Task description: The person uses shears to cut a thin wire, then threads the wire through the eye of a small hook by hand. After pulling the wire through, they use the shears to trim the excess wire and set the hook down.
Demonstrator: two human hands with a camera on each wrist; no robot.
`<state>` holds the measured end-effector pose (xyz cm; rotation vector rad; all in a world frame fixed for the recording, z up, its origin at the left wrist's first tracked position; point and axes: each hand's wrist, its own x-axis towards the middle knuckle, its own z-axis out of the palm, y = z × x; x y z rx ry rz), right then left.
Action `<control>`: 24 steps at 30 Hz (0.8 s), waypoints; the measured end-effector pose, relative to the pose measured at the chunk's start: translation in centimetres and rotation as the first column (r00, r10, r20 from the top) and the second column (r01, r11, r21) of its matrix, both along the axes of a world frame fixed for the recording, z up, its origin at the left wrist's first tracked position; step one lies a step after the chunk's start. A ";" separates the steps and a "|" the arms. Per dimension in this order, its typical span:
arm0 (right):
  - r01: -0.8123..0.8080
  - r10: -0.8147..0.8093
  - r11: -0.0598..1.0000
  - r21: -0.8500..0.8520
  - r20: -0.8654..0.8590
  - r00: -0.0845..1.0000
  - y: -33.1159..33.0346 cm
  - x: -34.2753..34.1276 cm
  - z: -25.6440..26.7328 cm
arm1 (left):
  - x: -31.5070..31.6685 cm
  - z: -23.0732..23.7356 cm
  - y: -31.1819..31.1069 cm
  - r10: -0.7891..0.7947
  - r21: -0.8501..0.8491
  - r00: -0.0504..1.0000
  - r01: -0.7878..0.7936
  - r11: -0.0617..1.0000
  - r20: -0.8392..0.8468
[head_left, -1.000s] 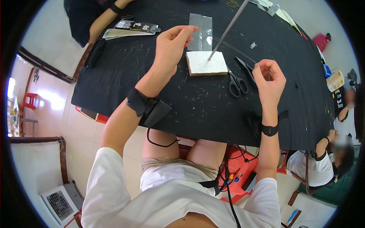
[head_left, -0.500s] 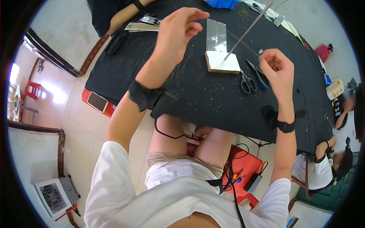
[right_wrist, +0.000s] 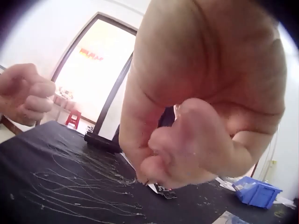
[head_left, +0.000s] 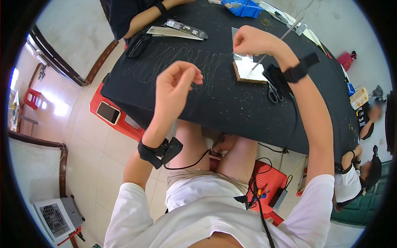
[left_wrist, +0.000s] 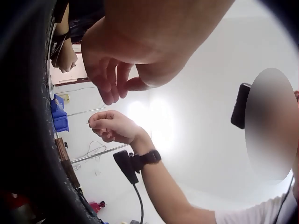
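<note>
My right hand (head_left: 253, 41) is above the white-topped block (head_left: 249, 71), its fingers curled and thumb and fingertip pinching the end of a thin cord. In the left wrist view a tiny bit pokes out from the fingertips of this right hand (left_wrist: 112, 125). Lower and to the left, my left hand (head_left: 175, 84) hovers over the table's near side with loosely bent fingers and nothing visible in it. Several thin looped cords (right_wrist: 88, 186) lie in a row on the black cloth. A metal rod (head_left: 275, 45) stands slanted out of the block.
Scissors (head_left: 273, 94) lie right of the block, partly behind the right wrist's camera. A clear plastic sleeve (head_left: 235, 37) lies behind the block. Farther back are a blue bin (head_left: 244, 9) and a black packet (head_left: 186, 29). Another person's arm (head_left: 142, 24) rests at the far left.
My right hand has swung left from beside the scissors to above the block. My left hand has come down toward the near edge. Earlier, a thin cord ran between both hands.
</note>
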<state>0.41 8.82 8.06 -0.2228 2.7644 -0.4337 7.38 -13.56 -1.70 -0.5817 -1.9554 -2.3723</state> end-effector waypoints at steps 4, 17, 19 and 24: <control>-0.040 0.018 0.980 0.197 0.110 0.994 -0.9 -3.4 -1.6 | 0.3 -2.0 0.8 -0.082 -0.161 0.996 0.076 0.984 -0.032; -0.066 0.009 0.952 0.299 0.188 0.982 -1.2 -6.9 -5.6 | 0.0 -4.1 2.7 -0.011 -0.453 0.896 -0.215 0.865 -0.445; -0.067 0.009 0.945 0.320 0.180 0.984 -1.2 -7.0 -5.8 | 0.0 -4.2 2.9 -0.019 -0.465 0.905 -0.201 0.862 -0.425; -0.055 0.006 0.953 0.297 0.165 0.986 -0.8 -7.1 -6.2 | -0.1 -4.4 3.3 -0.020 -0.483 0.911 -0.200 0.853 -0.413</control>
